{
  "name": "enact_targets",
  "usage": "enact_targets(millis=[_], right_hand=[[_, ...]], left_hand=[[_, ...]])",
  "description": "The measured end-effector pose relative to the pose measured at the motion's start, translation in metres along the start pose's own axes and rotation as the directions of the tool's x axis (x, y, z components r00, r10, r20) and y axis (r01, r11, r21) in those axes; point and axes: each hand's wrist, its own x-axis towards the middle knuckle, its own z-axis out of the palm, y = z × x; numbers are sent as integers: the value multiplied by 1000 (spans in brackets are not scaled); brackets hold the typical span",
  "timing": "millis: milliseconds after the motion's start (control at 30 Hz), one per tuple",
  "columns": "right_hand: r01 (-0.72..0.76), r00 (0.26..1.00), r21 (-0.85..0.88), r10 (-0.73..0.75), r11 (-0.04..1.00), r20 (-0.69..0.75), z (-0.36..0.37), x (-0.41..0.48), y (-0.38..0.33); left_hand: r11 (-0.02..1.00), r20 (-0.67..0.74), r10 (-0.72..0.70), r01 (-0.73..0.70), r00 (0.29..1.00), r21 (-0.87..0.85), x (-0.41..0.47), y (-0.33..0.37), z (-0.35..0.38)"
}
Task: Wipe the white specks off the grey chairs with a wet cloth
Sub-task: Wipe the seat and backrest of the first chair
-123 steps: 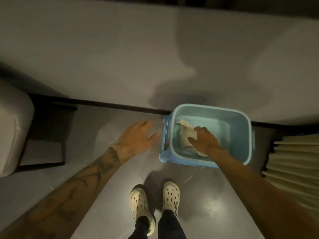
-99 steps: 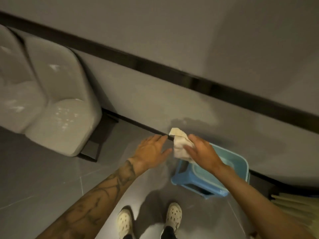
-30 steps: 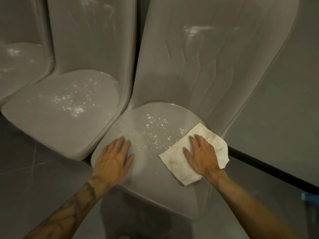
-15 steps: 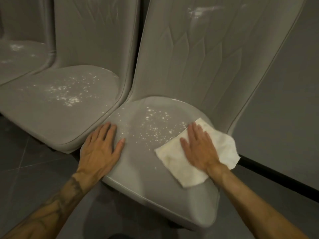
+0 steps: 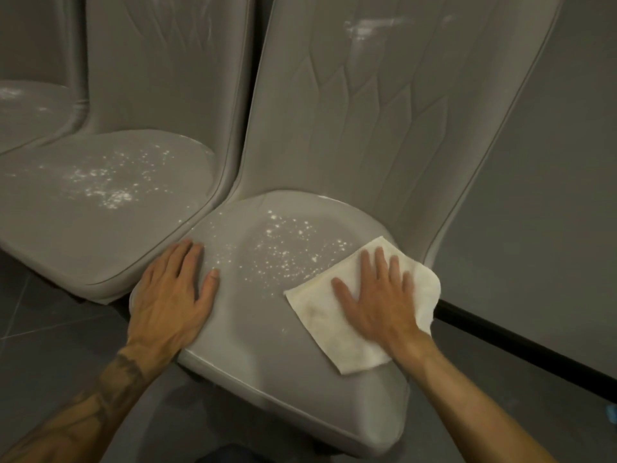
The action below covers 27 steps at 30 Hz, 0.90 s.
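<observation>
The cloth, pale and folded into a rough square, lies on the right side of the nearest grey chair's seat, with one corner hanging just past the seat's right edge. The right hand presses flat on it, its fingers straight and a little apart, gripping nothing. The left hand rests palm down on the seat's front left corner, fingers straight and close together with the thumb held out to the side; the forearm behind it bears a tattoo. Between the two hands a scatter of white specks covers the middle and back of the seat, its nearest specks just beside the cloth's upper edge. Nothing lies on the seat between the cloth and the specks. The stitched backrest rises right behind the seat and carries a white smear near its top. A second chair stands touching the first on the left, its seat specked with white too, and part of a third seat shows at the far left. To the right is a plain grey wall with a black skirting strip along its foot, close to the seat's right edge. Dark floor tiles lie below, and a sliver of something blue shows at the right border.
</observation>
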Motion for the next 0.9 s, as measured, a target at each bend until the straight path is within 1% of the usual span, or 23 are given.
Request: enact_targets(millis=[100, 200, 267, 333, 367, 467, 533, 600, 700, 733, 767, 800, 833, 900], right_hand=[[-14, 999, -20, 15, 1000, 37, 13, -15, 4], [-4, 999, -17, 4, 1000, 39, 8, 19, 1], [-25, 999, -40, 26, 999, 27, 0, 40, -7], [-17, 1000, -63, 17, 998, -5, -1, 39, -12], [25, 1000, -62, -25, 998, -2, 2, 29, -12], [242, 970, -8, -241, 970, 40, 15, -19, 0], [273, 958, 1, -272, 962, 89, 14, -28, 13], [230, 970, -29, -227, 973, 86, 6, -6, 17], [68, 996, -48, -65, 997, 60, -8, 40, -4], [36, 998, -44, -34, 998, 44, -9, 48, -12], [45, 998, -36, -44, 998, 33, -7, 48, -19], [102, 994, -28, -101, 994, 34, -2, 41, -23], [189, 981, -14, -188, 982, 44, 3, 28, -23], [342, 938, 5, -342, 940, 51, 12, -4, -12]], left_hand=[[1000, -4, 6, -6, 1000, 4, 0, -2, 2], [1000, -6, 16, -16, 1000, 11, 0, -1, 3], [1000, -7, 18, -18, 1000, 4, -1, 0, 2], [1000, -4, 13, -13, 1000, 7, -2, 0, 2], [1000, 1, 13, -13, 1000, 11, -1, 0, 1], [1000, 8, 22, -22, 1000, 4, -1, -1, 2], [1000, 6, 20, -20, 1000, -2, 0, -2, 2], [1000, 4, 22, -22, 1000, 6, 1, -3, 3], [1000, 1, 23, -23, 1000, 16, 0, -3, 3], [1000, -4, 24, -24, 1000, 19, 0, -3, 4], [999, -8, 25, -25, 1000, 21, 0, -3, 4], [999, -11, 25, -25, 1000, 26, 1, -3, 5], [999, -14, 25, -24, 1000, 36, 1, -4, 6], [998, -14, 29, -29, 999, 54, 2, -5, 9]])
